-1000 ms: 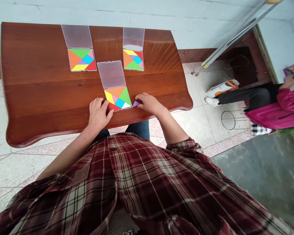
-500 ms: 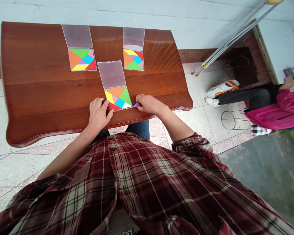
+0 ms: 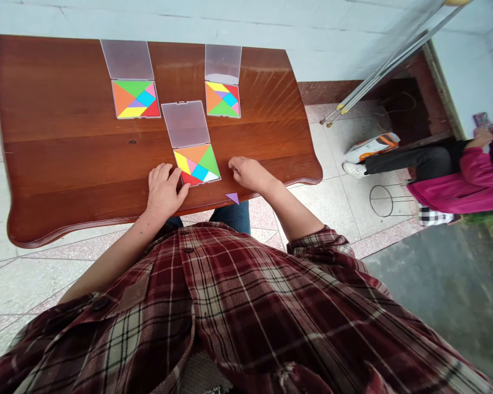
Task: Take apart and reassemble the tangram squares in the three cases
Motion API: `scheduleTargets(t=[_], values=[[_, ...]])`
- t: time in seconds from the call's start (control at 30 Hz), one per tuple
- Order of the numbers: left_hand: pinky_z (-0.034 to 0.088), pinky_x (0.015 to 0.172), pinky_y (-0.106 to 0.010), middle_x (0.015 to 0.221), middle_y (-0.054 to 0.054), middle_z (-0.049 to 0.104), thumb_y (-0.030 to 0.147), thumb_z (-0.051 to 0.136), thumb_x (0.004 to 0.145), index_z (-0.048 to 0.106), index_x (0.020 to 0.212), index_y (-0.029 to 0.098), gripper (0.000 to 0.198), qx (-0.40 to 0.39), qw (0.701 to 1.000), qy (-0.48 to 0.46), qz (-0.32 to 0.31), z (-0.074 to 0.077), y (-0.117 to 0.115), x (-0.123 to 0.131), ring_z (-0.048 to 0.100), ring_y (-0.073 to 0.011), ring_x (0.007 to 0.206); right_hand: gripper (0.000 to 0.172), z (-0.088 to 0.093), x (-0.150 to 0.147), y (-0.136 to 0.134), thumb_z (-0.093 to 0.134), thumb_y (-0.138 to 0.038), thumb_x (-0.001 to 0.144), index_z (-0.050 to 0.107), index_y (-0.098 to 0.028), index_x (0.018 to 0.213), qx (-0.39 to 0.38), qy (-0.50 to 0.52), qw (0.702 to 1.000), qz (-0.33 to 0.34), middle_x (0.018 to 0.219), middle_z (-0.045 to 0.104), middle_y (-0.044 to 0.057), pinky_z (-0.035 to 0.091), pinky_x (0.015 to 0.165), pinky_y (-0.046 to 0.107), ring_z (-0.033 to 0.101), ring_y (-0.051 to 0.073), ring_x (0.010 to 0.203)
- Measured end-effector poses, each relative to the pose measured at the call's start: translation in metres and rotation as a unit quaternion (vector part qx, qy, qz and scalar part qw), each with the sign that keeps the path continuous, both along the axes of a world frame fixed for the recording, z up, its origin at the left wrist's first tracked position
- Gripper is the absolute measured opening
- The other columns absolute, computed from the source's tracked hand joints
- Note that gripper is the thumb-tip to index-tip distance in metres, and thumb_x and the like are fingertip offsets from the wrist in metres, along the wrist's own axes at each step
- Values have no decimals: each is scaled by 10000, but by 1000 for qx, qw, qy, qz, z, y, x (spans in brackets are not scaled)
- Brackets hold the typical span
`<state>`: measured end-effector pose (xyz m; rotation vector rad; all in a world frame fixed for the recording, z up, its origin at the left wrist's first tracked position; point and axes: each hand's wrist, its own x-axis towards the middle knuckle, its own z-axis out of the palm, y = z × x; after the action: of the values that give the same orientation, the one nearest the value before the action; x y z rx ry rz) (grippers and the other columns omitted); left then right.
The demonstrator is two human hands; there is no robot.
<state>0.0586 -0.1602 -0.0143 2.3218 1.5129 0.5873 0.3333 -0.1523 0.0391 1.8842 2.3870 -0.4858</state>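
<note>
A tangram case (image 3: 197,164) lies with its lid folded back near the table's front edge. Orange, green, yellow, pink, red and blue pieces fill it, and a white gap shows at the lower right corner. Beside the case's left edge rests my left hand (image 3: 164,189), fingers spread, thumb at the lower left corner. My right hand (image 3: 250,174) is to the right of the case with its fingers curled and nothing visible in them. Below those fingers, a purple triangle piece (image 3: 233,197) appears at the table's front edge; whether it touches the wood I cannot tell.
Two more opened tangram cases, a left one (image 3: 136,99) and a right one (image 3: 222,100), lie farther back on the brown wooden table (image 3: 66,164). A crutch (image 3: 378,71) leans at the right. A seated person in a magenta jacket (image 3: 468,186) holds a small object.
The purple triangle has left my right hand's fingers and dropped toward the table's front edge. My left hand has stayed beside the case.
</note>
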Motion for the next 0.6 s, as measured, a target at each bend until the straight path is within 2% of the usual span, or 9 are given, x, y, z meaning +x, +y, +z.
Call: scheduleTargets(t=[0.1,0.17,0.23,0.37,0.6], values=[[303,1148,-572,1341,-170,539,449,484,918,596,1248,170,447,-3,1000,3,-2,0,0,0,433,-379,1327,249,4,-3,-17,506,-192,940,597,-125,1162,13,0,999,-53,1127,685,147,465,854,346,643,260,1000],[295,1151,-578,1343,-162,540,450,486,915,593,1254,181,446,-5,1000,1,-1,1,0,0,430,-379,1332,344,5,-7,-35,621,-325,919,576,-137,1204,-6,-11,998,-67,1137,674,143,479,842,350,652,269,996],[285,1156,-583,1345,-157,539,449,486,913,592,1258,188,445,-8,1000,-4,1,1,0,0,423,-382,1340,425,3,-11,-52,699,-370,874,570,-156,1219,-43,-32,997,-57,1176,654,144,487,823,347,663,272,983],[268,1160,-601,1352,-162,538,438,491,905,590,1271,189,453,-15,1000,-15,0,2,0,0,413,-395,1345,331,-3,-17,-68,675,-265,890,581,-177,1195,-79,-51,995,-33,1205,634,144,485,817,332,676,258,975],[284,1150,-595,1344,-155,547,439,500,903,588,1271,203,447,-12,1000,-10,-2,2,0,0,425,-390,1335,167,-4,-13,-59,587,-200,910,603,-177,1074,-74,-24,997,-10,1119,659,127,439,766,296,639,232,974]])
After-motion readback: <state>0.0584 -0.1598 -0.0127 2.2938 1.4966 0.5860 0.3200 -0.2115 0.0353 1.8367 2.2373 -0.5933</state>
